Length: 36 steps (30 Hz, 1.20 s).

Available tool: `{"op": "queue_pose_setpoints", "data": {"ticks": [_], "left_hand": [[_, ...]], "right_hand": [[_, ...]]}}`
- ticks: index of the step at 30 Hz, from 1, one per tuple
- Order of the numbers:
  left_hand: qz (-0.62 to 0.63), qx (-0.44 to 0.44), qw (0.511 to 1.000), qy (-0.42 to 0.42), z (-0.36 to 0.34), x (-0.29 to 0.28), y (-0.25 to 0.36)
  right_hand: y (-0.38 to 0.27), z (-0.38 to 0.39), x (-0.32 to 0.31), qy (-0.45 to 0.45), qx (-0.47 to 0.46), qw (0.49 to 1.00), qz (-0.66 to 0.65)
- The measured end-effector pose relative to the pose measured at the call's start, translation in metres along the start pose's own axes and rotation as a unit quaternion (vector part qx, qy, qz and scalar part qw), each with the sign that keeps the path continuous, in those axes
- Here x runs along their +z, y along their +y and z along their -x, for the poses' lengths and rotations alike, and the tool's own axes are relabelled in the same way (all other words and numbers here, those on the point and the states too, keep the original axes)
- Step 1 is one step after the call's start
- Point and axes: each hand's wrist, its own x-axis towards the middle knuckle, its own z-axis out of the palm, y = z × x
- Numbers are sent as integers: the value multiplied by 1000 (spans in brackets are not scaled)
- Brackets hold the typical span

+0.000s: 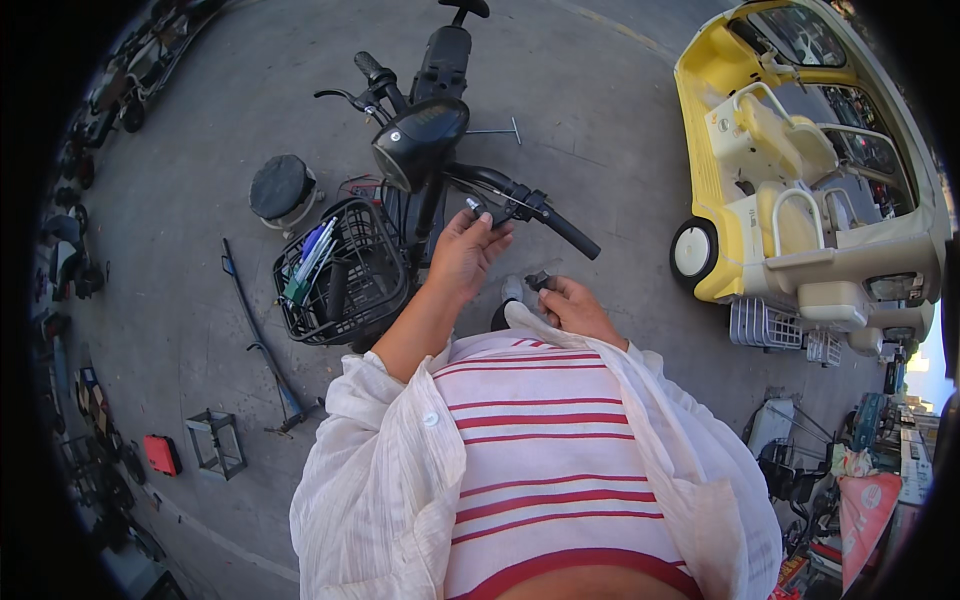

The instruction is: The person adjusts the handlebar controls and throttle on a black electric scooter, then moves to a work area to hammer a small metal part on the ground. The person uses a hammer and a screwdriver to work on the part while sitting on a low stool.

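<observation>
My left hand (pixel 468 247) is raised beside the black handlebar (pixel 565 230) of an electric bike, its fingers closed on a small silver-and-dark piece (pixel 475 207) near the brake lever bracket. My right hand (pixel 572 308), lower and to the right, pinches a small black part (pixel 540 281) in front of my body. The rounded black headlamp housing (pixel 410 148) sits above my left hand. A wire basket (pixel 395 275) with long white, blue and green items in it hangs at the bike's front.
A round stool (pixel 280 188), a T-handled tool (pixel 515 128), a long pump or bar (pixel 268 350), a metal frame (pixel 215 445) and a red case (pixel 162 455) lie on the concrete. A yellow passenger vehicle (pixel 735 250) stands right. Parked bikes line the left edge.
</observation>
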Motion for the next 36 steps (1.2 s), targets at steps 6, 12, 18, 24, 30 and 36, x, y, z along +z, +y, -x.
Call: {"op": "queue_pose_setpoints", "data": {"ticks": [6,12,18,24,30,36], "left_hand": [[-28,5,999,14,-2,-4,-1],[30,-7,999,-17,1,-7,6],[-303,58,951,30,-18,-34,-10],[-729,204,648,78,-6,-23,4],[-707,224,670,43,-7,-27,17],[-707,253,660,28,-10,-36,12]], "right_hand": [[4,0,1,-5,0,1000,-3],[20,-6,-9,-7,0,1000,4],[11,-5,-5,-14,13,999,35],[15,-6,-8,-7,10,1000,28],[13,-6,-9,-20,2,1000,20],[19,-11,-11,-19,-2,999,31]]}}
